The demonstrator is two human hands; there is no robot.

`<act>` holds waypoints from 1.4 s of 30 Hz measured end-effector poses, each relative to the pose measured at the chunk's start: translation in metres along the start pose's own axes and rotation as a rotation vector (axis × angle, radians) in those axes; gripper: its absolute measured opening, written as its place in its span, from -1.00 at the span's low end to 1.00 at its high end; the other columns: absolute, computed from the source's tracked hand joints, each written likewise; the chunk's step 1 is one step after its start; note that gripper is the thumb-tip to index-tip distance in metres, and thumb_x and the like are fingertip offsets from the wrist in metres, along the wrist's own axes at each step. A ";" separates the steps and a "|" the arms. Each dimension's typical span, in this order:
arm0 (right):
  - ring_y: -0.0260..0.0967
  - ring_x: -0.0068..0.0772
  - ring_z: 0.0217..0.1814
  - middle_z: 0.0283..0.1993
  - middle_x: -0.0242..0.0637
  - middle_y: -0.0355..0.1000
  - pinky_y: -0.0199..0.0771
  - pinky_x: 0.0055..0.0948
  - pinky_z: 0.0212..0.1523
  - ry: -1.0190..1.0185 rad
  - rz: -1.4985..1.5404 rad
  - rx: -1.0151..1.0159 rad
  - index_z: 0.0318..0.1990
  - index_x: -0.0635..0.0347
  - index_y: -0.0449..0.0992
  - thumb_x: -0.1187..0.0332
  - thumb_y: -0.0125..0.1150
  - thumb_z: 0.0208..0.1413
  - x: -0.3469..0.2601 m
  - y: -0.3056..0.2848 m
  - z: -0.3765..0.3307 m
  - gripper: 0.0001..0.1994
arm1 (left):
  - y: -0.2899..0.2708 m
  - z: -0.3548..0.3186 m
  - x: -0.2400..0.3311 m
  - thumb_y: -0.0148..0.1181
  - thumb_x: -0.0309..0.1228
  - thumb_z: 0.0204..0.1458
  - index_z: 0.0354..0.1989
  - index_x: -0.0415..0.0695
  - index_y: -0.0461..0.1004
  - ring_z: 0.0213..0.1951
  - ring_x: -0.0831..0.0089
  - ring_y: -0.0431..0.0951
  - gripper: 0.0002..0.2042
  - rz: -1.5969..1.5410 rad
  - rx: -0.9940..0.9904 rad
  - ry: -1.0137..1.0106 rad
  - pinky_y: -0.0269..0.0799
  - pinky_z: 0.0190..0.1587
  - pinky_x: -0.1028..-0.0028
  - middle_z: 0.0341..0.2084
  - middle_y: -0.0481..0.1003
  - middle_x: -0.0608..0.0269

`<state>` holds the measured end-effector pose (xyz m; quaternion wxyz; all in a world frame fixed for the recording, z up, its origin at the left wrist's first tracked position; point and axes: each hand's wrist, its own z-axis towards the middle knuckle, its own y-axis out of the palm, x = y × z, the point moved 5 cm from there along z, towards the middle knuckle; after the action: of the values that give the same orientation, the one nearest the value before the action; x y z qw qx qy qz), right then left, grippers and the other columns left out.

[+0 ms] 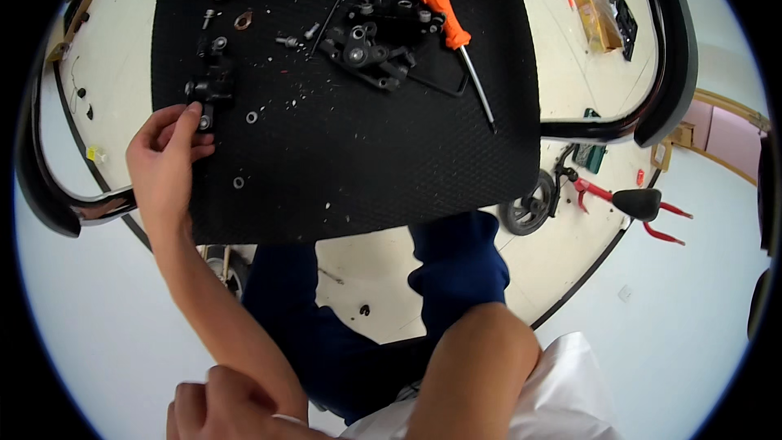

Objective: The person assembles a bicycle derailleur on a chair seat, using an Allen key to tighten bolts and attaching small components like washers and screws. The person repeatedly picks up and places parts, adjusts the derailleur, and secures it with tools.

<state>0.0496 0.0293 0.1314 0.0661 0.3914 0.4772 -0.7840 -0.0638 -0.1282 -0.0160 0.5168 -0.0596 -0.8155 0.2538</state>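
One orange-handled screwdriver [446,12] lies on the black mat [366,171], handle toward the far edge and shaft running toward the near right. Two clusters of black metal parts sit on the mat: a large one [371,45] at centre and a smaller black part [213,81] at the left, its long axis running near to far. The left hand [167,159] touches this part's near end, fingertips pinched narrowly on it. The right hand [224,407] rests curled against the left forearm, holding nothing. At least two small washers [252,117] lie nearby.
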 end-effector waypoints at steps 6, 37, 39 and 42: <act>0.25 -0.48 -0.51 -0.56 -0.35 0.27 0.23 -0.53 -0.53 0.014 -0.031 0.041 -0.65 0.19 0.43 0.42 0.29 -0.35 -0.027 -0.010 -0.016 -0.87 | 0.014 -0.009 0.002 0.31 -0.34 0.05 -0.18 -0.37 0.54 -0.43 0.52 0.56 -0.70 0.011 -0.049 -0.002 0.52 -0.32 0.56 -0.47 0.54 0.19; 0.04 -0.52 -0.68 -0.63 -0.43 0.13 -0.05 -0.56 -0.71 -0.055 0.022 0.873 -0.67 0.08 0.20 0.50 0.13 -0.17 -0.045 -0.055 -0.045 -0.78 | -0.001 -0.003 -0.005 0.28 -0.27 0.07 -0.15 -0.25 0.57 -0.50 0.62 0.47 -0.70 0.150 0.101 0.199 0.38 -0.33 0.58 -0.36 0.59 0.23; 0.04 -0.54 -0.71 -0.65 -0.44 0.13 -0.10 -0.58 -0.73 -0.108 -0.079 0.891 -0.67 0.09 0.24 0.51 0.14 -0.23 -0.042 -0.061 -0.045 -0.81 | 0.014 -0.006 -0.005 0.29 -0.24 0.05 -0.15 -0.24 0.57 -0.51 0.61 0.46 -0.68 0.170 0.070 0.204 0.37 -0.32 0.57 -0.35 0.59 0.22; 0.03 -0.55 -0.73 -0.66 -0.44 0.14 -0.12 -0.60 -0.75 -0.200 -0.006 0.935 -0.66 0.10 0.27 0.52 0.14 -0.29 -0.028 -0.058 -0.035 -0.85 | -0.002 0.011 -0.003 0.28 -0.24 0.05 -0.17 -0.24 0.57 -0.51 0.59 0.48 -0.69 0.158 0.130 0.258 0.38 -0.31 0.54 -0.36 0.59 0.23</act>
<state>0.0603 0.0812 0.1820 -0.0736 0.3004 0.0658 -0.9487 -0.0716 -0.1350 -0.0210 0.5984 -0.1218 -0.7170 0.3362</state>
